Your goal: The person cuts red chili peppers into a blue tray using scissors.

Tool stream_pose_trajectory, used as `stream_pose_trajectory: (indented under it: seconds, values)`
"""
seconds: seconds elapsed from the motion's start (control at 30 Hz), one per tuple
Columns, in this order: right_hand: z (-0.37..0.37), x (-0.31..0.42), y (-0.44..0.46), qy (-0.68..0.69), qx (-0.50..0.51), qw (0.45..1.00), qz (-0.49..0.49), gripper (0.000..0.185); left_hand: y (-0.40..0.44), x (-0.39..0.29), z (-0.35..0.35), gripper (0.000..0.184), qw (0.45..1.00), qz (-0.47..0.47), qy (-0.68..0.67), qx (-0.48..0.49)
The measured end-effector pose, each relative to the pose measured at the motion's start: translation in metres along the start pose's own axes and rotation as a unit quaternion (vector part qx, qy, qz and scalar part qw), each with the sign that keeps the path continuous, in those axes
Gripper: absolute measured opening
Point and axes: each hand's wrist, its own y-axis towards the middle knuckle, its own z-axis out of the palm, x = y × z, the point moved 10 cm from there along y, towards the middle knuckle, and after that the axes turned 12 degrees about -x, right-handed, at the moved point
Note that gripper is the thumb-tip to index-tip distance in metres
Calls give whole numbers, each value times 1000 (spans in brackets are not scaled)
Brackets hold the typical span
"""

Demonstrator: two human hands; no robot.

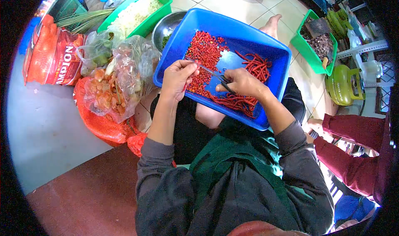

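Observation:
A blue plastic basin rests over my lap. My right hand is closed around the black handles of a pair of scissors, whose blades point left over the basin. At the blade tips my left hand is closed in a pinch; a bit of red chili shows under its fingers, the rest hidden. Chopped red chilies cover the left part of the basin. Whole red chilies lie at its right, and more are along the near side below my right hand.
Left are a clear bag of onion skins, an orange mesh sack and a metal bowl. A green tray holds pale chopped food. On the right stand another green tray, a gas cylinder and a person in maroon.

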Motion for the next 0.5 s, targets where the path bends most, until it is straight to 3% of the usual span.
stream_pose_trajectory:
  seconds: [0.5]
  values:
    - [-4, -2, -4, -18, -1, 1000, 2, 52, 2, 0, -3, 9, 999, 8, -29, -11]
